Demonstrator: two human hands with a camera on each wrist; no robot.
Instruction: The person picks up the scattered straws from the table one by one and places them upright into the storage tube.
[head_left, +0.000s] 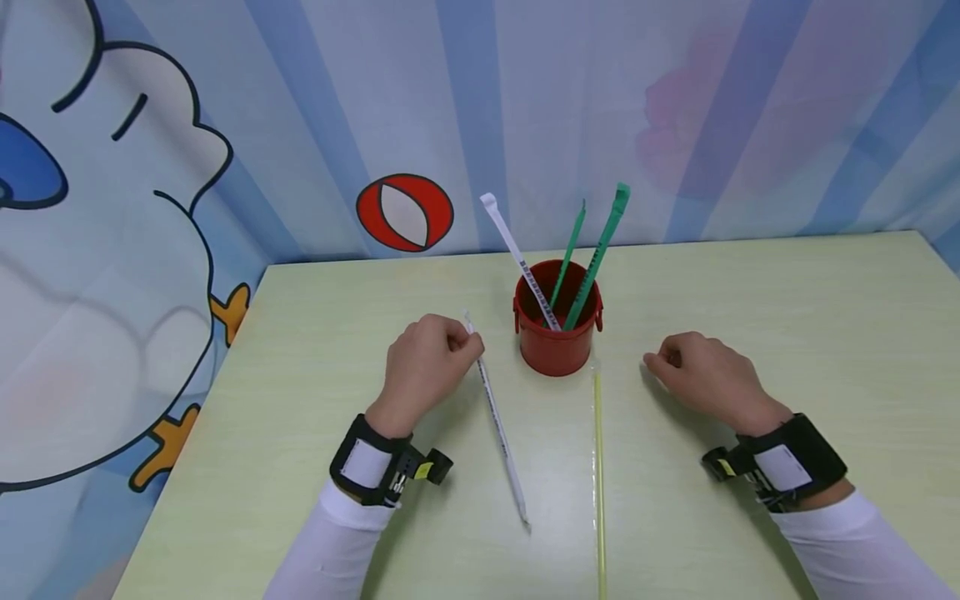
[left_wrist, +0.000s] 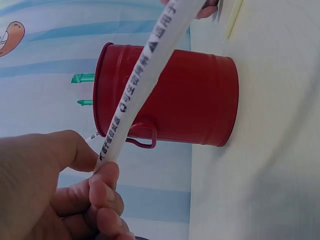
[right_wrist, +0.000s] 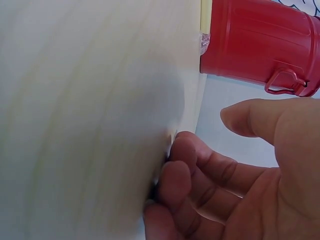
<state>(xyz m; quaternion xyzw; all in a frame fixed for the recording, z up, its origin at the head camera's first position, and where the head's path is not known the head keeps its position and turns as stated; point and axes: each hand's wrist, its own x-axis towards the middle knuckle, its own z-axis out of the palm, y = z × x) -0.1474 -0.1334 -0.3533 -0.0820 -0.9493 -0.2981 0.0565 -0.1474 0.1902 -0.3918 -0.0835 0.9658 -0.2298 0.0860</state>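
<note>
My left hand [head_left: 427,358] pinches a white paper-wrapped straw [head_left: 498,425] near its far end, between thumb and forefinger. Dark printing runs along the wrapper, clear in the left wrist view. The straw slants toward me; I cannot tell whether its near end touches the table. To its right stands a small red bucket [head_left: 555,354] holding another white wrapped straw [head_left: 517,254], a thin green straw [head_left: 572,246] and a thicker green straw [head_left: 603,242]. My right hand [head_left: 708,379] rests by the table surface right of the bucket, its fingers loosely curled around nothing.
A yellow straw [head_left: 599,475] in a clear wrapper lies lengthwise on the pale wooden table [head_left: 825,333], in front of the bucket and between my hands. Behind the table's back edge hangs a blue striped cloth [head_left: 555,100] with cartoon prints.
</note>
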